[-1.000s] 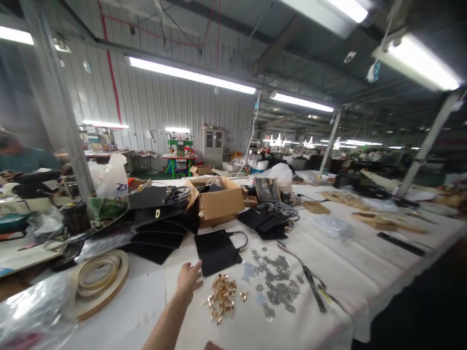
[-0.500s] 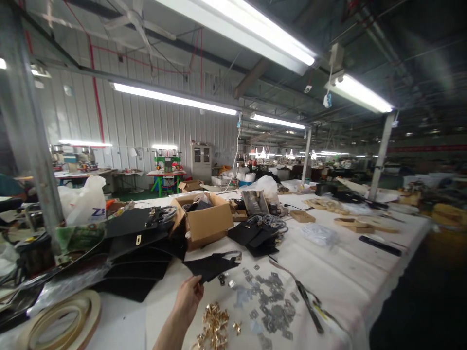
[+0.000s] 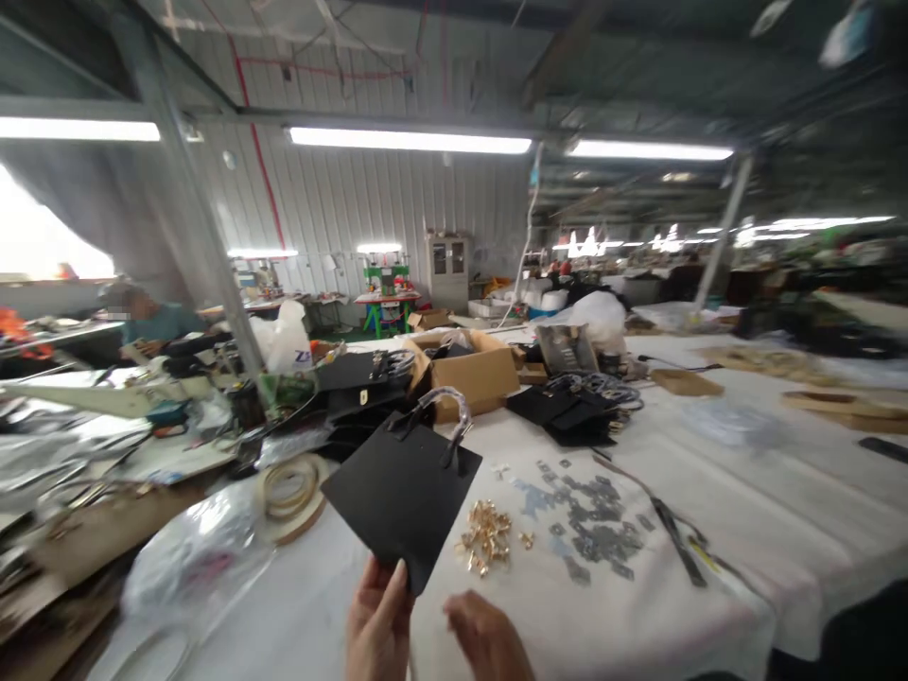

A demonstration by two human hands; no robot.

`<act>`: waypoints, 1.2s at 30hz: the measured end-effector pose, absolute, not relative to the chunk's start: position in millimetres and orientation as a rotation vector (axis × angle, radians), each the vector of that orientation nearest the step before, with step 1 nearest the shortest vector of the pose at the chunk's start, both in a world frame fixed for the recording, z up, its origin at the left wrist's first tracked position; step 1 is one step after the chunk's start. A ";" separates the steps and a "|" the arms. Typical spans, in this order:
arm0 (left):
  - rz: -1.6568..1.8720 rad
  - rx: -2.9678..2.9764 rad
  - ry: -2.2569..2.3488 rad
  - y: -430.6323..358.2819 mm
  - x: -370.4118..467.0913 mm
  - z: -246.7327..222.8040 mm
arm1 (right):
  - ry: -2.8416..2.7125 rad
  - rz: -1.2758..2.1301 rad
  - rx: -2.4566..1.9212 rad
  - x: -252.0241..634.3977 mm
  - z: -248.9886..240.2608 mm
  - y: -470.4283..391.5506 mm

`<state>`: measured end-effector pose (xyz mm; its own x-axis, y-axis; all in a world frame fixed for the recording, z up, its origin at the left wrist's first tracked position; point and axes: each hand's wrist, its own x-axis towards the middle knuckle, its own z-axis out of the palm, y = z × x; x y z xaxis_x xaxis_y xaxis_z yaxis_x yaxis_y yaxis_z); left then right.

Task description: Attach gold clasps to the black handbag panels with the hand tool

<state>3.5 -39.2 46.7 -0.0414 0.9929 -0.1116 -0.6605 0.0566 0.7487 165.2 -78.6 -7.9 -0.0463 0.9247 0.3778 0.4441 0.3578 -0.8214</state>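
Note:
My left hand [image 3: 381, 610] pinches the lower corner of a black bag panel [image 3: 408, 492], thumb on its face. The panel is lifted and tilted above the table, its plastic-wrapped handle [image 3: 450, 402] at the upper edge. Just right of it, my right hand [image 3: 489, 636] is smeared by motion; whether its fingers hold anything cannot be made out. Beyond that hand lies a pile of gold metal fittings [image 3: 488, 534]. Flat grey metal plates [image 3: 600, 515] are scattered further right on the white-covered table [image 3: 539, 615].
Behind the panel stand an open cardboard box [image 3: 489, 378] and black bag panels [image 3: 567, 411]. Tape rolls [image 3: 292, 492] and clear plastic [image 3: 199, 558] lie left. A dark strap-like tool [image 3: 677, 544] rests right. A metal post [image 3: 191, 208] rises at left, with a person [image 3: 160, 322] seated beyond.
My left hand has raised the black bag panel from the table and brought it nearer. My right hand has come into view. The camera has turned left and down.

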 end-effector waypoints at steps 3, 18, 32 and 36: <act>1.512 0.639 0.870 -86.7 -9.4 20.2 | -1.314 1.071 -1.129 154.2 -9.1 -75.3; 0.883 1.224 1.188 -168.7 -60.6 26.6 | -1.094 1.665 -0.998 159.7 4.8 -64.2; 0.902 2.079 1.653 -66.6 -95.1 -32.1 | -0.923 0.845 -1.231 159.4 -25.8 -76.8; 0.902 2.169 1.673 -74.9 -94.0 -32.3 | -0.890 0.615 -1.383 217.6 -26.1 -67.6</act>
